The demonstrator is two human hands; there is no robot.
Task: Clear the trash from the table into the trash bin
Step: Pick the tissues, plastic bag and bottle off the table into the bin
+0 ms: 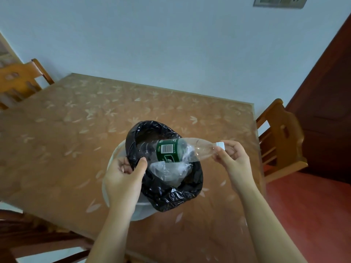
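Observation:
A white trash bin (115, 158) lined with a black bag (171, 194) is held above the table (57, 130). My left hand (124, 177) pinches the bag's left rim. A clear plastic bottle (182, 149) with a green label and a white cap lies across the bin's mouth, its base inside the bag. My right hand (232, 158) grips the bottle at its capped neck, just right of the bin. Crumpled clear plastic (167, 171) lies inside the bag under the bottle.
The table carries a brown leaf-patterned cover. Wooden chairs stand at the left (19, 80), at the right (281, 137) and at the near left corner (38, 236). A pale wall lies behind, red floor and a dark wooden door (326, 111) at the right.

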